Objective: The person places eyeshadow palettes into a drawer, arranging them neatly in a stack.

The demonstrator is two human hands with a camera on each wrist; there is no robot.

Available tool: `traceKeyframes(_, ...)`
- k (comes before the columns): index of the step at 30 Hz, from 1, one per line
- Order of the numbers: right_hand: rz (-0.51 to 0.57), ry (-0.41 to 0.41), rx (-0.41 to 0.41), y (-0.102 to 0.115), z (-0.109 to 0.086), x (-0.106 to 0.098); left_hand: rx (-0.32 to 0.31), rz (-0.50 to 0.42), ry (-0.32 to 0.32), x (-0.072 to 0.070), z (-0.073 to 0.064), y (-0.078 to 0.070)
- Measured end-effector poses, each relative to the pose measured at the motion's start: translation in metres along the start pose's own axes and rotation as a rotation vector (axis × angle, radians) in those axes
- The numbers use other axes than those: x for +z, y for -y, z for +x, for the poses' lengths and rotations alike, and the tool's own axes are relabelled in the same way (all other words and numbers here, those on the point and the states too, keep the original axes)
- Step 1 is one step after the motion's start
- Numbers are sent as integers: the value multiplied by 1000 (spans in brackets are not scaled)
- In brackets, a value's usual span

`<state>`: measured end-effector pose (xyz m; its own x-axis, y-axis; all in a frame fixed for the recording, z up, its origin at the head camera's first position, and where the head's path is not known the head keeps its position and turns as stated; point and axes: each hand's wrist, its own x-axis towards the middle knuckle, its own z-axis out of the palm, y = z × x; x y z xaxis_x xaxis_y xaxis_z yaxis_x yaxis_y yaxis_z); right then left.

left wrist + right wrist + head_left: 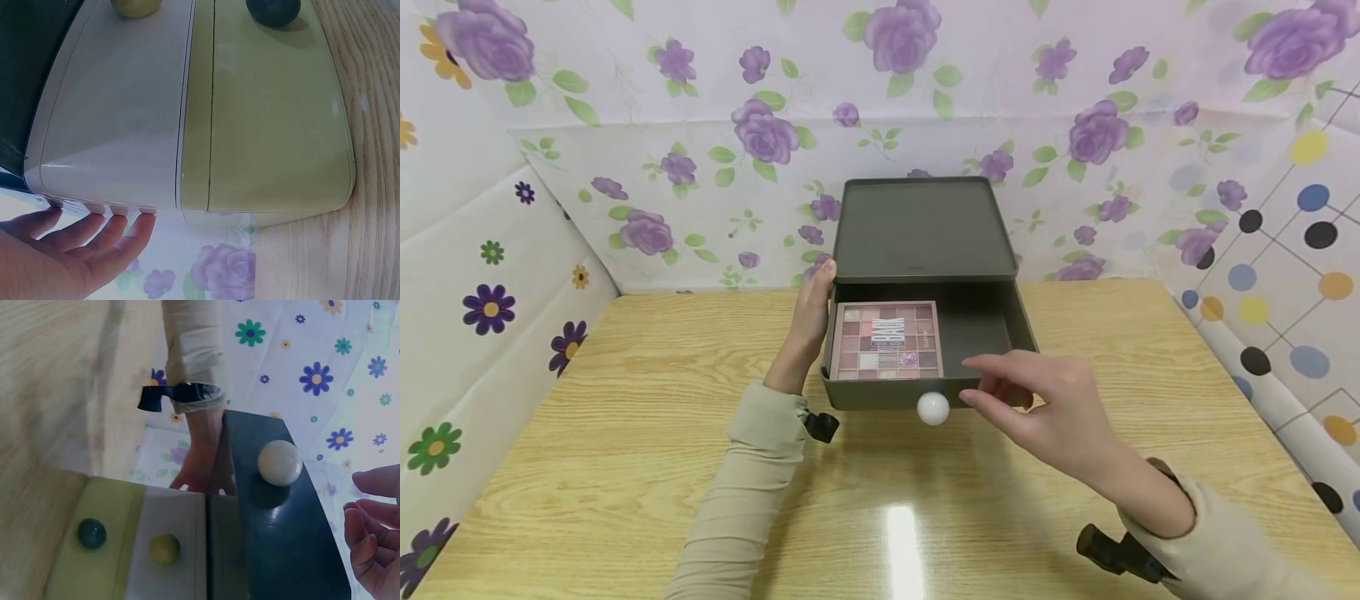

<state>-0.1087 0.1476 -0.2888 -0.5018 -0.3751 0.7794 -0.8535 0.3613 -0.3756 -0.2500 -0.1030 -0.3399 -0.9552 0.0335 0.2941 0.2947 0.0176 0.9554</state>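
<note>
A small drawer unit (pixel 925 225) with a dark grey-green top stands at the middle back of the table. Its dark top drawer (pixel 868 396) is pulled out, showing a white round knob (pixel 933 408) on the front. In the drawer's left part lies an eyeshadow palette (pixel 887 340) with many pink and mauve squares. My left hand (pixel 808 321) rests against the unit's left side, fingertips touching it in the left wrist view. Just right of the knob is my right hand (pixel 1060 408), thumb and forefinger apart, holding nothing.
Below the dark drawer are a pale middle drawer (pixel 119 106) with a yellow knob (pixel 164 549) and a yellow-green bottom drawer (pixel 275 119) with a dark knob (pixel 92 533), both closed. Flower-patterned cloth (pixel 700 83) stands behind the wooden table (pixel 662 417).
</note>
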Motion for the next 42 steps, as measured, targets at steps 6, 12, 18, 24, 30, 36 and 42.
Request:
traceKeyframes(6, -8, -44, -106, -2, -7, 11, 20, -21, -3, 0, 0, 1)
traceKeyframes(12, -37, -11, -117, -4, -16, 21, 16, -22, -6, 1, 0, 0)
traceKeyframes(18, -131, -4, -166, -7, -23, 31, 2, -7, -20, 1, 0, 1)
traceKeyframes(24, -185, -1, -210, -9, -27, 40, 23, -27, 2, 0, -1, 1)
traceKeyframes(30, -171, -21, -220, -11, -27, 45, 44, -44, 15, 0, 0, 2)
traceKeyframes(36, -150, -48, -225, -11, -26, 46, 46, -50, 12, 0, 0, 0)
traceKeyframes(42, -139, -42, -191, -11, -26, 46, 31, -39, 2, 0, -1, -1)
